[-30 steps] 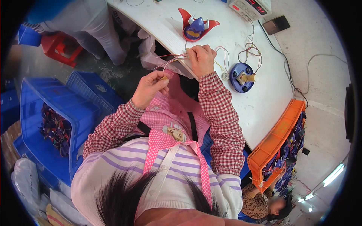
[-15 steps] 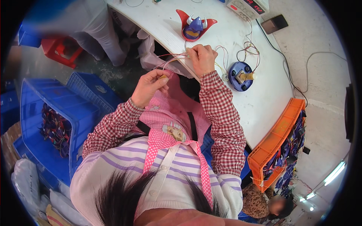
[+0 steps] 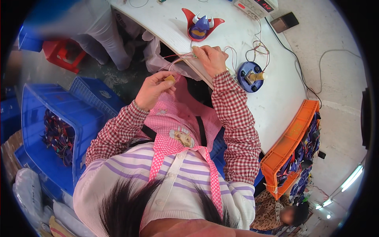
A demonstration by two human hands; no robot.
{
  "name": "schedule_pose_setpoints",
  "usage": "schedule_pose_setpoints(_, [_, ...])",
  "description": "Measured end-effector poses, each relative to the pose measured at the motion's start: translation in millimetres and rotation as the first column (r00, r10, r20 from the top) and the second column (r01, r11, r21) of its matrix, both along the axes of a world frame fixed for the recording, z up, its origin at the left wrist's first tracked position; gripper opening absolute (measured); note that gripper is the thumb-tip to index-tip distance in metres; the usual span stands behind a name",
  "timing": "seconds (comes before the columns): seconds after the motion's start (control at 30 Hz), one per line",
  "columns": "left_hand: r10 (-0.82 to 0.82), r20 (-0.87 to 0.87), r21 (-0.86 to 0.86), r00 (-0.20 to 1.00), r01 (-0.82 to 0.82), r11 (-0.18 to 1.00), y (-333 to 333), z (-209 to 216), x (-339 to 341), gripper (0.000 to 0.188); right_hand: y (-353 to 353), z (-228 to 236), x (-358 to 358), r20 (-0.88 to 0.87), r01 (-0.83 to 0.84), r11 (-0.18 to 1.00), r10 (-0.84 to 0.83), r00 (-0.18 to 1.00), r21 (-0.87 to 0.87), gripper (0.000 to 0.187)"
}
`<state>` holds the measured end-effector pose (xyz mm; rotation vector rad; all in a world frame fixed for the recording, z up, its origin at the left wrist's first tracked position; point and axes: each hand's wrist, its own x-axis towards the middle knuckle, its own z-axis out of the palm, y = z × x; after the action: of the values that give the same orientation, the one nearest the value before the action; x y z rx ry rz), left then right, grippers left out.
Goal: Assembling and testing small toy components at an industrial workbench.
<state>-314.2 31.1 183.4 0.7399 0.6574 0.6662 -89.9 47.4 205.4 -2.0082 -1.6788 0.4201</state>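
My left hand (image 3: 149, 91) is closed above the pink apron, pinching a small flat yellow-brown piece (image 3: 170, 79) between thumb and fingers. Thin red and white wires (image 3: 178, 60) run from near those fingers up to my right hand (image 3: 212, 60). That hand is closed at the table's edge, its thumb and forefinger gripping the wires' far end; a small greenish part shows there, too small to make out. Just beyond stands a toy head (image 3: 200, 27), purple with silver horns and a red collar. Right of my right hand lies a round blue toy base (image 3: 251, 76) with wires attached.
The white table (image 3: 272, 114) holds a meter with a red display (image 3: 257, 7) at the back. An orange crate (image 3: 290, 136) of purple parts stands at right. A blue bin (image 3: 33, 130) with wired parts is at left. One person stands far left; another sits lower right.
My left hand has turned slightly, and more of the yellow-brown piece shows. My right hand still grips the wires, a little farther left. The whole view has shifted slightly.
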Motion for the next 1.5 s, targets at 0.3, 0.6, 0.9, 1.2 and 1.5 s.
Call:
schedule_pose_setpoints(0.3, [-0.055, 0.000, 0.031, 0.999, 0.055, 0.998, 1, -5, -5, 0.032, 0, -19, 2, 0.051, -0.021, 0.998, 0.018, 0.999, 0.054, 0.030])
schedule_pose_setpoints(0.6, [-0.017, -0.001, 0.063, 1.000, 0.017, 0.998, 2, 2, -1, 0.034, 1, -11, -4, 0.077, 0.010, 1.000, -0.010, 0.997, 0.004, 0.029])
schedule_pose_setpoints(0.9, [0.007, -0.057, 0.151, 0.998, 0.002, 0.988, 7, 1, 6, 0.035, 7, -28, -7, 0.209, 0.070, 0.990, -0.095, 0.973, 0.126, 0.026])
schedule_pose_setpoints(1.2, [-0.103, -0.011, 0.180, 0.995, 0.103, 0.978, 9, 12, 31, 0.038, -8, -23, -4, 0.213, 0.033, 0.832, -0.180, 0.960, 0.554, 0.028])
schedule_pose_setpoints(1.5, [-0.193, 0.022, 0.094, 0.981, 0.190, 0.977, -1, 23, 38, 0.032, -103, 25, -18, -0.505, 0.114, 0.959, 0.035, 0.863, 0.261, 0.015])
